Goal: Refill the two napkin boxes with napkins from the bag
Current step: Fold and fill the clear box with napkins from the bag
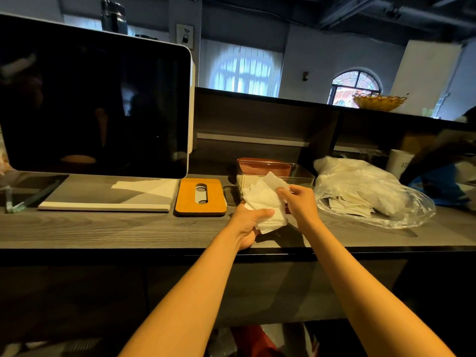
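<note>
Just beyond my fingers [268, 213] stands a clear napkin box [301, 175] on the table [128, 228], its wooden lid [200, 197] lying flat off to the left of my left hand [248, 225]. Behind the clear box sits a reddish-brown box [262, 166]; I cannot tell from here what either holds. To the right of my right hand [300, 202] slumps a clear plastic bag [368, 191] with white napkins showing inside. Between both hands I hold a loose stack of napkins [265, 202], raised just in front of the clear box. My left fingers curl under the stack with the thumb clamped on top; my right thumb and fingers pinch its upper edge.
</note>
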Action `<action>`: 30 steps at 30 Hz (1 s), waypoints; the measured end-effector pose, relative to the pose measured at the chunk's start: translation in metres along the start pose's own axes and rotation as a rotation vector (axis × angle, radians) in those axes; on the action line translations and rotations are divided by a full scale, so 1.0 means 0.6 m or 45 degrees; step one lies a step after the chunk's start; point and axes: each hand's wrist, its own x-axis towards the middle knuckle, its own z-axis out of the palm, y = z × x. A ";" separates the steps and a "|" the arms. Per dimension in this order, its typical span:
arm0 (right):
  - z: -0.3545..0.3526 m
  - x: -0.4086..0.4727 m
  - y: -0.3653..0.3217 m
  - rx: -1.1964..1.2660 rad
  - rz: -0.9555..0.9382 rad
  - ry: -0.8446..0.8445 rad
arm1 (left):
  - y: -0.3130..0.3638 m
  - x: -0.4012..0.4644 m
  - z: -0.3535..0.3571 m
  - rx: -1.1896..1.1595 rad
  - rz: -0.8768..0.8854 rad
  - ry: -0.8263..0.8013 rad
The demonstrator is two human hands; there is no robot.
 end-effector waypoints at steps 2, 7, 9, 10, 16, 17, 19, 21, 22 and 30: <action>-0.002 0.004 -0.003 0.003 0.007 -0.005 | 0.002 -0.002 0.002 0.019 -0.001 -0.021; -0.008 0.012 -0.007 0.017 0.028 0.027 | 0.002 0.000 0.000 0.022 -0.015 -0.064; -0.011 0.014 -0.008 0.037 0.020 0.063 | 0.002 0.000 0.000 0.035 -0.015 -0.087; -0.012 0.015 -0.009 0.042 0.013 0.074 | 0.002 0.001 -0.001 0.032 -0.016 -0.092; -0.023 0.024 -0.035 0.226 0.006 0.128 | 0.002 0.004 0.000 0.019 -0.010 -0.071; -0.025 0.023 -0.042 0.264 0.011 0.126 | 0.001 0.005 -0.001 0.016 -0.014 -0.048; -0.029 0.021 -0.055 0.328 -0.014 0.121 | 0.003 0.008 -0.001 -0.012 -0.043 0.024; -0.034 0.019 -0.069 0.393 -0.055 0.107 | 0.005 0.007 -0.002 -0.084 -0.096 0.075; -0.036 0.017 -0.073 0.441 -0.053 0.072 | 0.006 0.007 -0.004 -0.142 -0.120 0.080; 0.005 -0.001 -0.037 0.029 0.201 -0.162 | 0.006 0.008 -0.005 -0.162 -0.075 0.045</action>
